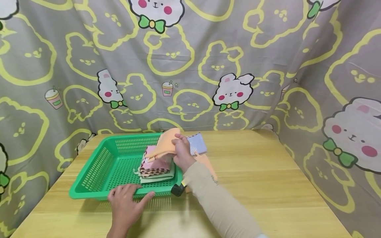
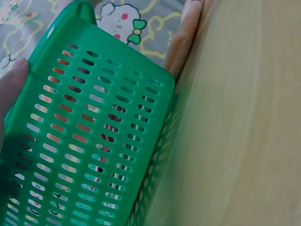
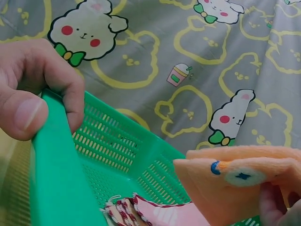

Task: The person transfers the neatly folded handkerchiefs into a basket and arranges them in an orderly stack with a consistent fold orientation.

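My left hand (image 1: 126, 205) grips the near rim of a green plastic basket (image 1: 89, 195), its fingers curled over the edge. My right hand (image 1: 183, 152) pinches a folded orange towel (image 1: 165, 142) above the basket's right end. In the right wrist view this towel (image 3: 225, 183) has a pale embroidered patch on it. Just below it, inside the basket, is a stack of folded towels: a pink towel (image 1: 162, 162) with a checkered edge lies on top, and a pale green towel (image 1: 157, 178) at the bottom.
Right of the basket, a blue folded towel (image 1: 197, 143) and another orange cloth (image 1: 206, 163) lie on the wooden table (image 1: 262, 185), the cloth partly hidden by my right sleeve. A small black object (image 1: 178, 190) is at the basket's near right corner. A patterned curtain (image 1: 190, 59) hangs behind.
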### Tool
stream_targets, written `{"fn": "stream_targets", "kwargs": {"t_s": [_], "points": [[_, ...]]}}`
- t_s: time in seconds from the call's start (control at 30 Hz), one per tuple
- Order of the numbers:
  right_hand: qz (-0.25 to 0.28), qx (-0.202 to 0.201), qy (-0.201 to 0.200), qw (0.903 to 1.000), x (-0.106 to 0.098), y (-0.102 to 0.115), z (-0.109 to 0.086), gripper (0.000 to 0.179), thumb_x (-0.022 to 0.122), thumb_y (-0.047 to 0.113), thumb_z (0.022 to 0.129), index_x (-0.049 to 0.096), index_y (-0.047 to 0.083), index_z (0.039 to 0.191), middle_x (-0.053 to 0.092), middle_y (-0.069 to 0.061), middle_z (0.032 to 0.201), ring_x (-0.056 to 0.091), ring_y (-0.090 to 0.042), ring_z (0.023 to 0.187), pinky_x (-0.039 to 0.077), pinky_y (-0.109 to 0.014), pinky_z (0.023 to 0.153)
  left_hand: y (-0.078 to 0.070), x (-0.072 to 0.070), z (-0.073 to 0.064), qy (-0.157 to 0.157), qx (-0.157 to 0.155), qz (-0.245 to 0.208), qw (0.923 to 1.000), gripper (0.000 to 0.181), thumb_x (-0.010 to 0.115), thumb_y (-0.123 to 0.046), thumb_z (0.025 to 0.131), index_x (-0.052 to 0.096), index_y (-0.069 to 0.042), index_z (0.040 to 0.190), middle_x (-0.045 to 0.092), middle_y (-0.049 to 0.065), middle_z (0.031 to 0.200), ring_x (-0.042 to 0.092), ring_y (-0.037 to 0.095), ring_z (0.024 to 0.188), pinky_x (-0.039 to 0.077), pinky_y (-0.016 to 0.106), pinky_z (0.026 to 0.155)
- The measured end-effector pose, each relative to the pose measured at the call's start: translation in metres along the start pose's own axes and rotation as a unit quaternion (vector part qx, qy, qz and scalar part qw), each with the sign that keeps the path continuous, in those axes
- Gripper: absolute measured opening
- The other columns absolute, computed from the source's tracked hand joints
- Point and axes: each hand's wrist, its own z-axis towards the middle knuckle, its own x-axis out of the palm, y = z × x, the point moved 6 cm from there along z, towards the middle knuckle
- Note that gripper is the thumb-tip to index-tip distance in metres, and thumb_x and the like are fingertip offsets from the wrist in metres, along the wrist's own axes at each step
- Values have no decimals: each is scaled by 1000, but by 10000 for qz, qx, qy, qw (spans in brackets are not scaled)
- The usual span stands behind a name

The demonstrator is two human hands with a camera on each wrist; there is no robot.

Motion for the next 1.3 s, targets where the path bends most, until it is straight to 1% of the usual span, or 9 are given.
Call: {"fn": "stream_targets", "kwargs": {"t_s": [0.1, 0.27, 0.57, 0.7, 0.87, 0.97, 1.07, 1.17, 1.3], "points": [[-123, -57, -31, 9999, 3, -2, 0, 32, 50, -7, 87, 54, 5, 116, 56, -11, 102, 57, -16, 77, 48, -24, 61, 0, 0, 1, -9, 1, -6, 10000, 59, 70, -67, 73, 68, -9, 80, 68, 11, 84, 54, 34, 83, 26, 58, 83], [-289, -47, -139, 9995, 5, -7, -2, 33, 50, -10, 84, 57, 6, 112, 53, -10, 101, 53, -18, 83, 46, -25, 66, 0, 0, 0, -32, 23, -23, 10000, 58, 70, -67, 72, 68, -9, 80, 68, 10, 83, 54, 34, 82, 25, 58, 83], [-312, 118, -8, 9994, 14, -11, -6, 39, 47, -9, 86, 59, 8, 119, 51, -14, 119, 51, -22, 95, 43, -27, 72, 0, 0, -1, -54, 23, -18, 10000, 56, 72, -65, 71, 68, -10, 79, 68, 9, 82, 54, 34, 81, 26, 58, 81], [-356, 111, 86, 9993, 18, -14, -3, 40, 46, -10, 85, 60, 6, 119, 49, -14, 121, 47, -24, 101, 40, -29, 79, 0, 1, 0, -35, 2, -7, 10000, 55, 73, -65, 71, 68, -10, 79, 68, 9, 82, 54, 33, 81, 26, 58, 81], [-399, 190, 86, 9990, 20, -19, -2, 42, 46, -12, 82, 61, 7, 117, 47, -13, 119, 43, -23, 97, 35, -29, 77, 0, 0, -1, 20, -34, -1, 10000, 56, 72, -64, 71, 68, -9, 81, 68, 10, 84, 54, 34, 82, 26, 58, 83], [-418, 249, 175, 9987, 21, -20, -2, 42, 46, -11, 84, 61, 8, 118, 46, -15, 126, 44, -25, 103, 36, -29, 77, 0, -1, -1, 9, -13, -16, 10000, 56, 72, -65, 71, 68, -9, 81, 68, 10, 84, 54, 33, 82, 25, 58, 83], [-453, 340, 400, 9976, 24, -22, -3, 41, 44, -10, 88, 61, 8, 121, 44, -16, 134, 45, -25, 107, 39, -27, 76, -1, -2, -1, -33, 26, -38, 10000, 56, 72, -65, 71, 68, -10, 80, 68, 10, 83, 54, 33, 81, 26, 58, 82], [-616, 492, 639, 9948, 26, -25, -4, 41, 43, -9, 90, 61, 8, 123, 48, -16, 132, 50, -23, 99, 41, -24, 69, -1, -2, -1, -62, 46, -53, 10000, 56, 72, -65, 71, 68, -10, 80, 68, 9, 83, 53, 32, 81, 25, 58, 82], [-915, 767, 834, 9893, 26, -30, -5, 45, 40, -11, 88, 59, 5, 126, 55, -16, 121, 55, -20, 87, 44, -22, 64, 0, -2, -1, -25, 20, -26, 10000, 56, 72, -65, 71, 68, -10, 80, 68, 9, 83, 53, 32, 81, 25, 58, 82]]}}
